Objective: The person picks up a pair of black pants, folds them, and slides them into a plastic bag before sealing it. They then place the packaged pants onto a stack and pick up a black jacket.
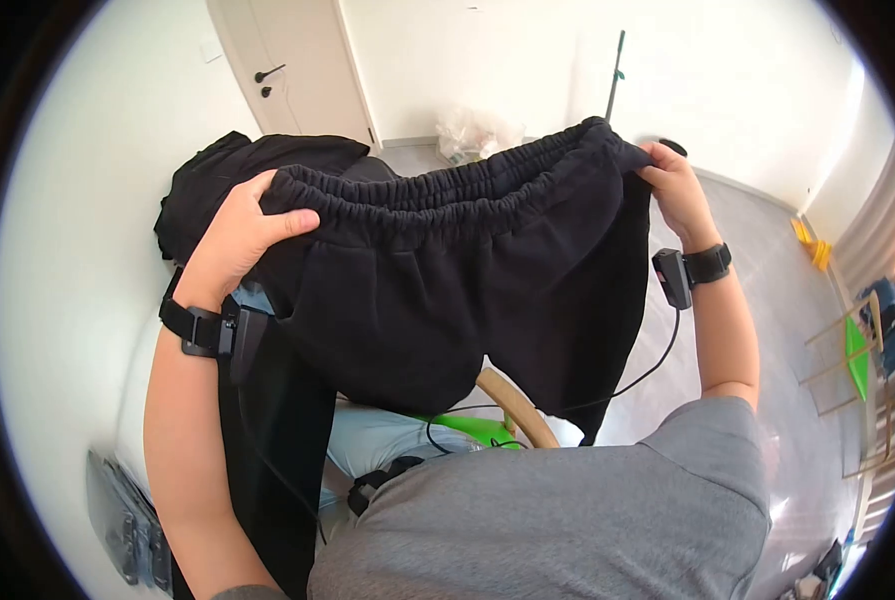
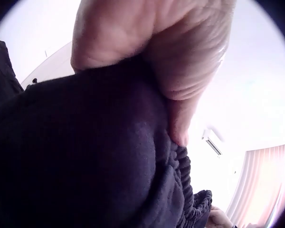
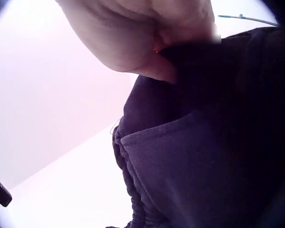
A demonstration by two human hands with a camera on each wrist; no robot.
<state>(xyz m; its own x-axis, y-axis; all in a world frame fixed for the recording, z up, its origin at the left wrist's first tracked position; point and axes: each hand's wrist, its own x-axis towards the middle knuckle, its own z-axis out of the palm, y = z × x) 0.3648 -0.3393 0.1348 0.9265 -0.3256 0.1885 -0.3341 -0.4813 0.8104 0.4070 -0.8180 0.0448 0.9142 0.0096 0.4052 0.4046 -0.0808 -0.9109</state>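
Black pants (image 1: pixel 397 300) with a gathered elastic waistband hang spread between my two hands, in front of my body. At the waistband's left end, my left hand (image 1: pixel 242 235) grips the cloth, its thumb lying along the front. My right hand (image 1: pixel 679 195) pinches the cloth at the right side, just beyond the waistband. In the left wrist view, the thumb (image 2: pixel 182 126) presses beside the gathered waistband (image 2: pixel 183 173). A pocket opening (image 3: pixel 156 130) shows in the right wrist view, under the right thumb (image 3: pixel 159 71).
More black cloth (image 1: pixel 212 185) lies piled behind my left hand. A curved wooden chair part (image 1: pixel 517 408) and a green seat (image 1: pixel 472 428) show below the pants. Cables run from both wrist cameras. A white plastic bag (image 1: pixel 475 135) sits by the far wall; chairs stand at right.
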